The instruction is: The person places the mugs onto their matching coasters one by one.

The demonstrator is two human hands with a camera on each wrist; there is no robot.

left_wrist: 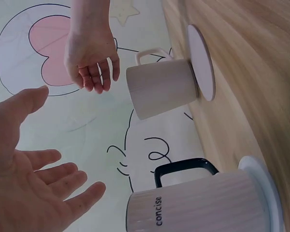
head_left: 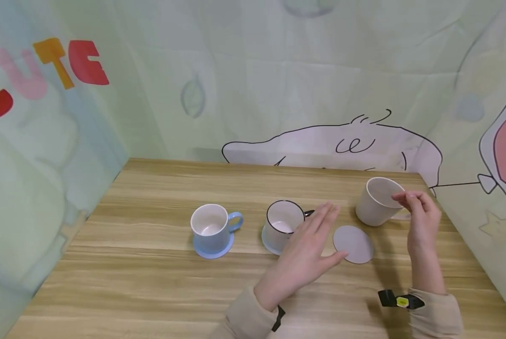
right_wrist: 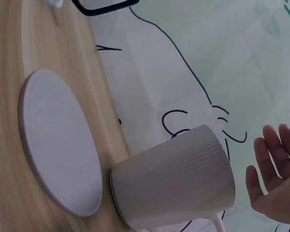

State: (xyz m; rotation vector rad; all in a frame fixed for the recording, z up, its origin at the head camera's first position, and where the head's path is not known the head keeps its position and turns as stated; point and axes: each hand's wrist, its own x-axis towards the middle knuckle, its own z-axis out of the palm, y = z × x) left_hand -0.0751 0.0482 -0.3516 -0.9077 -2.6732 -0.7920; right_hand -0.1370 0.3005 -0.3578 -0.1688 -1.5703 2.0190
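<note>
My left hand (head_left: 305,254) hovers with straight fingers and thumb spread, overlapping the black-rimmed mug (head_left: 279,219) in the head view. That mug, seen in the left wrist view with "concise" printed on it, stands on a pale blue coaster (head_left: 269,241). My right hand (head_left: 422,223), fingers loosely bent, is beside the rim of a plain off-white mug (head_left: 373,207) and holds nothing. This mug stands upright on the wood, just behind a round pale grey coaster (head_left: 353,245). In the right wrist view the right hand (right_wrist: 280,179) appears apart from the mug (right_wrist: 174,179).
A mug with a blue handle (head_left: 212,226) stands on a blue coaster (head_left: 212,251) to the left. All of them are on a wooden table (head_left: 130,282). A printed cloth (head_left: 253,84) hangs behind the table and along both sides.
</note>
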